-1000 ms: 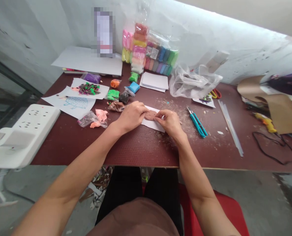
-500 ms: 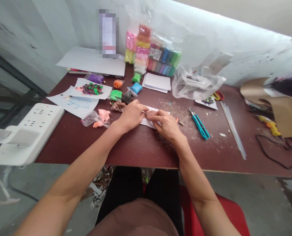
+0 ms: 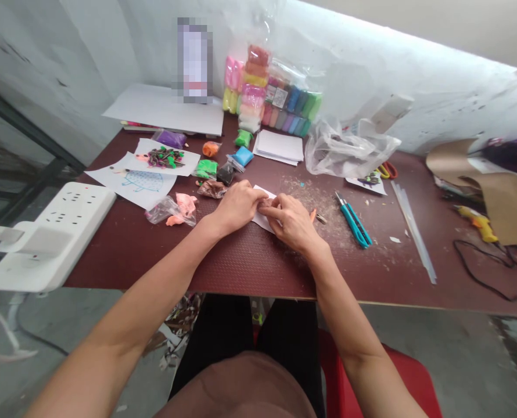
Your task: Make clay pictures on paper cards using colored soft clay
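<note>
Closer together than a moment earlier, our two hands meet over a white paper slip (image 3: 262, 217) on a dark red work table (image 3: 154, 273), and the slip now sits more askew. Our left hand (image 3: 239, 205) lies curled over the slip's left end, apparently pinning it in place, though we cannot tell how far its fingers close. The bent fingers (image 3: 284, 208) of our right hand (image 3: 293, 223) pinch a small lump of brown modelling clay (image 3: 266, 204) at the slip's middle, and they hide much of it. Left of the slip, within easy reach, lie a bag of brown clay (image 3: 212, 188), pink clay in a clear bag (image 3: 184, 208) and a hedgehog drawing (image 3: 143, 183), placed as if kept handy for reference. Right of the slip sit a small orange tool (image 3: 313, 215) and a teal craft knife (image 3: 353, 227), both set just clear of our hands. Far beyond the slip, against the wall, stands a clear pack of coloured clay sticks (image 3: 271, 96).
</note>
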Demonstrator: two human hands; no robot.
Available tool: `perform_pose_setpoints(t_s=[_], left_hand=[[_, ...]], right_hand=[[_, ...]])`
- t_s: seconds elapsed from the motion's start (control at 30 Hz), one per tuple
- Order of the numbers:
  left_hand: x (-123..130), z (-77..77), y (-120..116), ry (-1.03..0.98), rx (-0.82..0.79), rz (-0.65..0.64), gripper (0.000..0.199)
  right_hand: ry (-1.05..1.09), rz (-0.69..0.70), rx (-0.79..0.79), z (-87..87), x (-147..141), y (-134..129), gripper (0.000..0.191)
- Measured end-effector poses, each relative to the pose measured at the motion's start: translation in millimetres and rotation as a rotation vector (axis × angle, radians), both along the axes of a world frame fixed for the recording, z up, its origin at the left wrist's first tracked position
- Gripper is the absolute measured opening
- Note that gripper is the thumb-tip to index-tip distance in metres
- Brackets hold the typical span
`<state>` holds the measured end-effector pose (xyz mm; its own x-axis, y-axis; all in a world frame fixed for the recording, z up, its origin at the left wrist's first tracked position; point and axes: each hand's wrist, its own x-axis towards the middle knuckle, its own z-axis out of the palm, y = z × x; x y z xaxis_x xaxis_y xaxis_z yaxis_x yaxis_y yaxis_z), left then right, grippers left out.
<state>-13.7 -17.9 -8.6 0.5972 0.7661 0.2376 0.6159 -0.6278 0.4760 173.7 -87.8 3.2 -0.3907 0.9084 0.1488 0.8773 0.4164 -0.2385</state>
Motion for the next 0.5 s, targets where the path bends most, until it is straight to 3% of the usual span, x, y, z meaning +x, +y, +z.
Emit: perform_pose_setpoints(t_s=[0.13,0.33,0.5], left_hand=[[-2,1.1,2,-0.033,0.038,-0.004,0.031],[0,4.1,-3,0.091,0.031,-0.034,0.027],[-1,3.2,-4,0.096,0.06,-0.059,0.026]], right_hand=[[-0.01,-0.004,0.0,1.7,-2,-2,0.035],[0.094,-0.006,-0.032,3.4,2,-2,0.034],[0.163,-0.126,0.07,0.4,9,2,0.037]])
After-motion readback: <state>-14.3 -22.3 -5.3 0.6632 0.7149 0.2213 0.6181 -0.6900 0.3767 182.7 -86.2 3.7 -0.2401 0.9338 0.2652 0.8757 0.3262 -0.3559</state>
